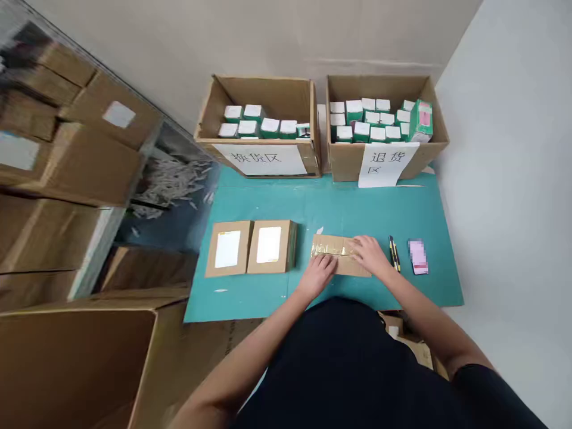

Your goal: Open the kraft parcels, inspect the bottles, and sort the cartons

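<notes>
The flat cardboard parcel (337, 256), banded with shiny packing tape (328, 248), is lying on a teal cutting mat (384, 208), directly under both hands in the head view. The left hand (317, 275) is resting open and flat over the parcel's near edge, gripping nothing, while the right hand (370, 255) is lying open on its right end, fingers spread on top. Just right of the parcel, a yellow-and-black utility knife (394, 253) and a pink packet (418, 257) are lying on the mat. Two cardboard mailers with white labels (270, 245) are sitting left of the parcel, and two open cartons of small green-and-white boxes (379, 89) are standing beyond it.
</notes>
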A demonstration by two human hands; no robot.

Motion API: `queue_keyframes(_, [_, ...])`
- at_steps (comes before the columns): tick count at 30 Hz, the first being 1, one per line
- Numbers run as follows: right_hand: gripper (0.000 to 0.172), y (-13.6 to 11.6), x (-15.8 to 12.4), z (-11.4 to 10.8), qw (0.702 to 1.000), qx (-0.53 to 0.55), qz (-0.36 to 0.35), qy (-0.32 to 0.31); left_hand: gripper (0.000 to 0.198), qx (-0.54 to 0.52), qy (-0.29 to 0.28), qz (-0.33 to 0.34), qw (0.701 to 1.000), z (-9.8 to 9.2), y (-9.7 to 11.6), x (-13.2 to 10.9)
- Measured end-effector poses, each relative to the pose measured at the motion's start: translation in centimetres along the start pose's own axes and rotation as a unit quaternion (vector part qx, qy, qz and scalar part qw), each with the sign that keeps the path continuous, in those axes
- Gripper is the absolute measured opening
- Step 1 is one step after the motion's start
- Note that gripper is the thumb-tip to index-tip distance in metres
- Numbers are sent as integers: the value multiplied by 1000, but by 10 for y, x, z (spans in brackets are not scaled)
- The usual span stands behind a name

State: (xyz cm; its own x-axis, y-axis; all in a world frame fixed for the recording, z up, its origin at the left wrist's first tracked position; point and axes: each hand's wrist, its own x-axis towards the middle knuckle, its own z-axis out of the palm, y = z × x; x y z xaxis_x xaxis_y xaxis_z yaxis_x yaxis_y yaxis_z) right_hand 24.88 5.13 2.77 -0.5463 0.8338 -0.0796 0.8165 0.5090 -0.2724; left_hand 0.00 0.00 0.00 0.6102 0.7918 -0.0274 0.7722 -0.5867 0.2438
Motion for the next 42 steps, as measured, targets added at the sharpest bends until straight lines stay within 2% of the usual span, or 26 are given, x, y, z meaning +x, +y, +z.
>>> queue_keyframes(4, [47, -11, 14, 1, 998, -38, -14, -47, 38, -15, -18, -4, 1000, 2, 1, 0])
queue_keyframes(12, [44, -31, 19, -4, 985, -136, 11, -106, 41, -4, -53, -27, 998, 10, 8, 4])
queue_keyframes(17, [53, -54, 37, 3, 973, -164, 77, -140, 46, -5, -78, -35, 996, 6, 9, 11])
queue_keyframes(20, [53, -58, 41, 3, 972, -167, 80, -145, 48, -19, -82, -36, 996, 4, 9, 14])
queue_keyframes(24, [52, -47, 45, -8, 974, -150, 60, -161, 46, -44, -98, -40, 993, 6, 8, 12])
queue_keyframes(30, [53, -9, 72, -33, 973, -23, 60, -223, 45, -73, -106, -56, 990, -1, 2, 21])
queue_keyframes(33, [50, 6, 84, -41, 972, 14, 87, -217, 52, -52, -78, -51, 994, -13, -3, 33])
queue_keyframes(37, [38, 20, 94, -44, 972, 22, 109, -206, 35, -33, -130, -45, 990, -28, -7, 42])
queue_keyframes(39, [37, 24, 95, -42, 974, 21, 115, -192, 27, -32, -127, -37, 991, -32, -7, 38])
queue_keyframes(42, [42, 27, 90, -35, 982, 14, 116, -146, 17, -28, -77, -21, 996, -32, 1, 21])
